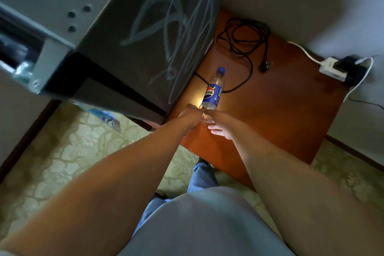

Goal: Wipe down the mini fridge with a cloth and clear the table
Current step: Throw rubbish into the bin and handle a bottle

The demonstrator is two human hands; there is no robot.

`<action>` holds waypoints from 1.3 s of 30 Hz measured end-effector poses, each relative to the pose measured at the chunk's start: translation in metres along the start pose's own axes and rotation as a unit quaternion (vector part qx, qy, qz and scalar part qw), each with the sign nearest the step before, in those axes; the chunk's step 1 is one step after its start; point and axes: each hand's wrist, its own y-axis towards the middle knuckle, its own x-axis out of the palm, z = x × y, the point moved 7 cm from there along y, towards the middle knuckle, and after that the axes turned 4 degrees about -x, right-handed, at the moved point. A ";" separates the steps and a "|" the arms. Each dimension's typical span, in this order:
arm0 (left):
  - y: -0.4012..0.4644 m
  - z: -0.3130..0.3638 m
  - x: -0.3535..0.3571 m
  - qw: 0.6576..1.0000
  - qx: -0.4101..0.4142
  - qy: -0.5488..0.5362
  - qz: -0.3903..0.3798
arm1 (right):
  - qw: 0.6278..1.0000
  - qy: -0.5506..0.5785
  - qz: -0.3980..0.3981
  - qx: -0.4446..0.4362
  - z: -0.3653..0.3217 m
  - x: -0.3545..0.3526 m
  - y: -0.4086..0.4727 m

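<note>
Landmark: mini fridge, grey, streaky wipe marks across its near face, standing on the wooden counter.

Plastic bottle (blue cap, blue label, looks nearly empty) lies on its side on the counter just beside the fridge's right face, cap end pointing away from you, base toward you. Likely the item to clear.

Your left hand is at the bottle's base, fingers curled toward it; the grip itself is hidden, so I cannot tell whether it has closed. Your right hand sits just right of the base, fingers loosely spread, low over the wood, holding nothing visible; probably there to steady the bottle against rolling.

Black power cord lies coiled beyond the bottle, behind the fridge's right corner, unplugged. White power strip at the counter's far right edge, well apart from the fridge.

No cloth in view.
</note>
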 end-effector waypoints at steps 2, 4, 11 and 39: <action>-0.007 -0.015 -0.007 1.000 0.009 0.001 0.002 | 1.000 -0.005 0.003 -0.001 0.010 0.012 -0.011; -0.018 -0.033 -0.016 1.000 0.021 -0.003 -0.002 | 1.000 -0.013 0.008 -0.002 0.023 0.027 -0.025; -0.071 -0.121 -0.060 0.999 0.033 -0.021 -0.028 | 0.998 -0.052 0.020 0.000 0.074 0.103 -0.087; -0.134 -0.357 -0.371 0.955 0.004 -0.285 0.086 | 0.935 -0.329 -0.098 -0.087 0.057 0.477 -0.148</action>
